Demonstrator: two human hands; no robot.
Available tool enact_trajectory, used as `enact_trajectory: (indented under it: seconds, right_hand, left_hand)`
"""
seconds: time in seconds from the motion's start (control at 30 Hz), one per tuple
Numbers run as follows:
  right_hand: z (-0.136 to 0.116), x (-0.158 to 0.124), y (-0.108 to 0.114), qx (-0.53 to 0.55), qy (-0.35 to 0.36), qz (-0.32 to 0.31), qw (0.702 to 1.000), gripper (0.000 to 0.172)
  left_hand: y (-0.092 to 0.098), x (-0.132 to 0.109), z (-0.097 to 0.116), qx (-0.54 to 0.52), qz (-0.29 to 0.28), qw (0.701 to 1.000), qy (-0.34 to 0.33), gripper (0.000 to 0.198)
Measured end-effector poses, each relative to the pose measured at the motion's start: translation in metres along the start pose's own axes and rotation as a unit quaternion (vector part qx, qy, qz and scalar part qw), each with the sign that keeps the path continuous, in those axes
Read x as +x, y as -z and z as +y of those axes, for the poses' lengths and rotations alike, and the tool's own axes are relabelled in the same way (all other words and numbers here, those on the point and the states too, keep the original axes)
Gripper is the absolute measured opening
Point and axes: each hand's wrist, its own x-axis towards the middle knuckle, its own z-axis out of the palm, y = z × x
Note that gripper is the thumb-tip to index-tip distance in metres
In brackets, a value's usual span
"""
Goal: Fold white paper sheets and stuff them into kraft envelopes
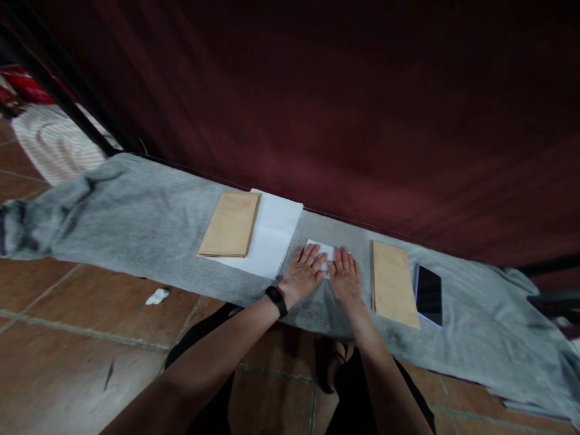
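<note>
A small white folded paper [322,248] lies on the grey cloth, partly covered by both hands. My left hand [302,273] rests flat on its left side, fingers stretched out, with a black band on the wrist. On the paper's right side lies my right hand [345,278], palm down and fingers extended. To the left, brown envelopes [230,225] sit partly over white paper sheets [274,232]. Close to the right of my right hand is another stack of brown envelopes [394,284].
The grey cloth [149,211] covers a long narrow bench. A phone [429,295] lies beside the right envelopes. Behind the bench hangs a dark red curtain [317,121]. A crumpled white tissue [157,296] is on the tiled floor [86,320]. Striped fabric [63,142] shows at far left.
</note>
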Motion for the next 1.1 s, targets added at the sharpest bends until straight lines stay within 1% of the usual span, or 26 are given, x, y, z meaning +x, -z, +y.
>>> enact_trajectory:
  seconds: [0.27,0.43,0.53,0.73,0.8,0.93,1.03,1.1]
  right_hand:
    - [0.008,-0.007,-0.001,-0.015,-0.019,0.009,1.000,0.059]
    - [0.012,-0.011,-0.003,-0.003,-0.026,0.027,0.999,0.064]
    - [0.012,-0.013,-0.003,0.005,-0.042,0.034,0.999,0.065]
    - [0.011,-0.014,0.001,0.000,-0.061,-0.005,0.998,0.065]
    - [0.013,-0.015,0.003,-0.002,-0.056,-0.008,0.998,0.065]
    - [0.020,-0.018,0.006,-0.005,-0.029,0.019,0.999,0.061]
    - [0.023,-0.017,0.009,0.001,-0.033,0.056,0.998,0.060]
    - [0.021,-0.015,0.012,0.012,-0.033,0.072,0.997,0.060]
  left_hand:
    - [0.002,-0.003,-0.002,-0.009,-0.003,1.000,-0.008,0.051]
    - [0.003,-0.005,-0.004,-0.010,-0.005,1.000,-0.006,0.052]
    - [0.003,-0.005,-0.003,-0.010,-0.003,1.000,-0.008,0.051]
    - [0.003,-0.005,-0.004,-0.006,-0.002,1.000,-0.016,0.051]
    - [0.003,-0.005,-0.005,-0.007,-0.002,1.000,-0.016,0.052]
    - [0.001,-0.005,-0.007,-0.004,0.000,1.000,-0.010,0.053]
    - [0.000,-0.004,-0.007,-0.005,0.003,1.000,-0.009,0.053]
    - [0.001,-0.004,-0.006,-0.004,0.006,1.000,-0.007,0.052]
